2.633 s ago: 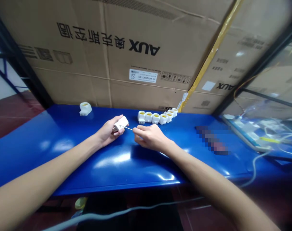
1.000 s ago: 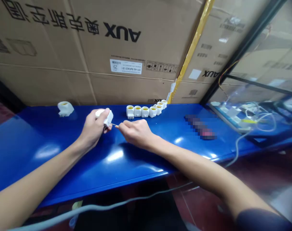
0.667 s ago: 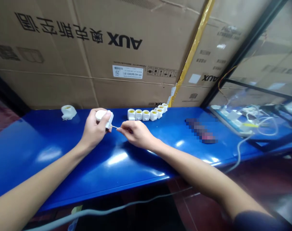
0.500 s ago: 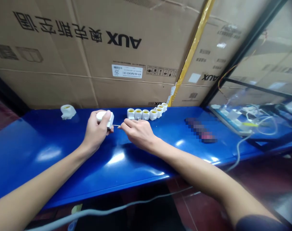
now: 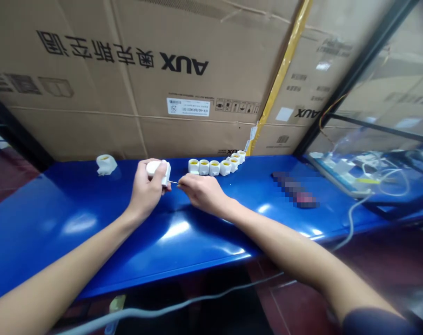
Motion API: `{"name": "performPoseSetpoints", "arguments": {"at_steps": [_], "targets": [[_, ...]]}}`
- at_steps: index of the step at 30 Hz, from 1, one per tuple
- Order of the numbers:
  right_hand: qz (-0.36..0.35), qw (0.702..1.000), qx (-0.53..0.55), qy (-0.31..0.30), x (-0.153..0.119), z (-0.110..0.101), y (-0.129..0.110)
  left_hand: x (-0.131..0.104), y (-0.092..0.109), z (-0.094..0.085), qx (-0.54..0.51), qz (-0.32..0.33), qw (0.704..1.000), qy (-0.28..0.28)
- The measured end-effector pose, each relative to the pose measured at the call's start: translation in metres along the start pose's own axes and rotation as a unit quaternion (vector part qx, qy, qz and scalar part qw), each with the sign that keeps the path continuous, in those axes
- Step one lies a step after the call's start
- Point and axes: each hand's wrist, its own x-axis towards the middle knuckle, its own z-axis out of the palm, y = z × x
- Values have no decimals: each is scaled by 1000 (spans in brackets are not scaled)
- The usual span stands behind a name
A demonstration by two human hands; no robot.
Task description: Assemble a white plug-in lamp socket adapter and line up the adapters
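Note:
My left hand [image 5: 144,186] is closed around a white plastic piece [image 5: 156,168] with a rounded body and a squared end, held above the blue shelf [image 5: 127,253]. In the fingers of my right hand [image 5: 204,191] is a thin metal rod [image 5: 173,182], like a slim screwdriver shaft, whose tip meets the squared end of the white piece. Any handle of the rod is hidden by my fingers. Behind my right hand stands a curved row of several white cup-like pieces [image 5: 214,168] with yellow inside. Another such white piece [image 5: 106,164] lies alone at the left.
Large cardboard boxes [image 5: 103,88] wall off the back. A dark pixelated object [image 5: 295,190] lies right of my hands. Farther right are a tray of parts and wires [image 5: 340,174] and a dark metal frame. A grey cable [image 5: 183,304] hangs across the front.
The whole view has shifted slightly, so everything sits a little farther right. Both hands keep the same hold, with the rod still at the white piece.

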Motion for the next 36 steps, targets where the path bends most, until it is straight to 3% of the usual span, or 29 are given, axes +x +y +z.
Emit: {"name": "performPoseSetpoints", "arguments": {"at_steps": [3,5,6,8,10,12,14,16,20,22,25,28,30,32,36], "targets": [[20,998,-67,-5,-3,0,-2,-6,-3,2,0,-13,1000,-9],[83,995,56,-24,-3,1,-5,-10,-3,1,-5,-4,1000,-12],[131,978,156,-46,-2,1,-7,-11,-3,0,-9,5,1000,-16],[226,895,364,-123,2,0,-7,-9,-2,-3,-17,19,999,-35],[278,801,495,-189,6,-3,-3,-3,-4,-8,-21,18,998,-61],[284,759,546,-212,9,-7,5,6,-8,-12,-34,7,997,-72],[278,761,557,-182,12,-11,16,17,-12,-17,-64,-4,996,-55],[285,780,547,-109,14,-14,26,25,-16,-23,-65,-21,997,-32],[307,819,484,27,17,-17,40,33,-14,-37,182,-22,982,-42],[281,864,414,53,20,-16,46,35,-11,-38,326,29,942,-79],[204,932,280,109,27,-17,58,43,-9,-29,492,85,855,-139],[212,945,176,177,33,-32,80,57,-13,-8,556,60,808,-188],[249,938,81,226,33,-52,99,68,-15,6,548,32,805,-224],[284,925,47,250,28,-77,121,78,-17,15,507,8,820,-265],[345,897,-25,276,9,-116,162,89,-19,18,430,-34,865,-255]]}}
